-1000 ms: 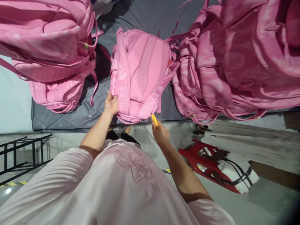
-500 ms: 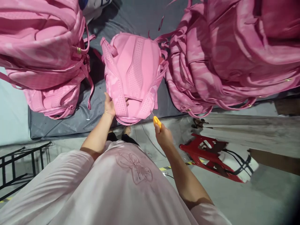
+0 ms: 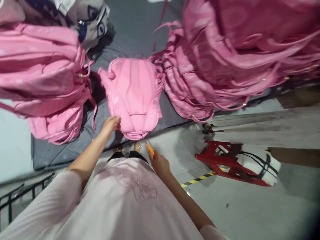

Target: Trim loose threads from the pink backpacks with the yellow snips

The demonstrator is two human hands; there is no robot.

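Observation:
A pink backpack (image 3: pixel 136 90) lies on the grey-covered table, its padded back and straps facing up. My left hand (image 3: pixel 112 125) is at the lower left edge of the backpack, fingers bent against its side; whether they pinch any fabric is too blurred to tell. In my right hand (image 3: pixel 160 164) is a small tool with an orange-yellow handle (image 3: pixel 150 149), held closed in the fingers. The tool's thin metal end points up at the backpack's bottom edge, near the middle.
Pink backpacks are piled at the left (image 3: pixel 47 73) and right (image 3: pixel 212 66). A white and blue patterned bag (image 3: pixel 92 23) lies behind the left pile. A red stool (image 3: pixel 220 156) stands on the floor at right; a black metal rack (image 3: pixel 25 196) is at lower left.
My left hand has drawn back from under the strap to the backpack's left side. My right hand has moved left with the tool, from the lower right corner to the bottom middle. The view has shifted.

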